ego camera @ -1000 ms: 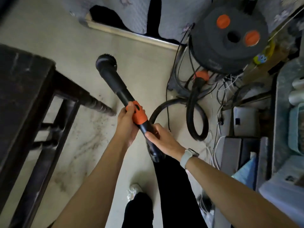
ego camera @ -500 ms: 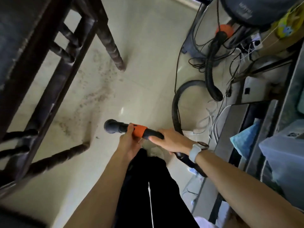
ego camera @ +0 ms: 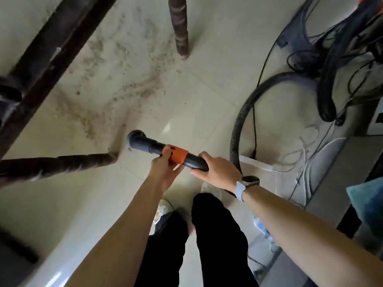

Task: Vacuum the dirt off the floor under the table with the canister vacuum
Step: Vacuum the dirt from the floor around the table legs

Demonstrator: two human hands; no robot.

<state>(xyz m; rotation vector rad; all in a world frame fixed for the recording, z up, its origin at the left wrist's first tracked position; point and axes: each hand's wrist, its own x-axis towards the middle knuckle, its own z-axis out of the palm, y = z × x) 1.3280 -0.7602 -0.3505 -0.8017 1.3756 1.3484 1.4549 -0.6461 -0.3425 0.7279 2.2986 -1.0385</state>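
Note:
I hold the black vacuum wand [ego camera: 154, 146] in both hands, its round brush nozzle [ego camera: 135, 137] pointing left and hanging just above the pale floor. My left hand [ego camera: 164, 167] grips the wand at its orange collar [ego camera: 177, 155]. My right hand [ego camera: 216, 170] holds the black handle section behind it. Brown dirt [ego camera: 116, 85] lies scattered on the tiles under the dark wooden table, beyond and left of the nozzle. The ribbed black hose [ego camera: 240, 125] curves away to the right. The canister itself is almost out of frame at the top right.
Two turned table legs stand close: one at the top centre [ego camera: 180, 27], one low on the left [ego camera: 62, 164]. A dark table rail [ego camera: 51, 50] crosses the upper left. Tangled cables [ego camera: 310, 54] and white cords [ego camera: 306, 154] lie at right beside grey boxes [ego camera: 335, 172]. My feet are below.
My view has tilted further down and closer to the floor. The nozzle has swung down from pointing up-left to lying low near the dirt patch. Both hands kept their grip.

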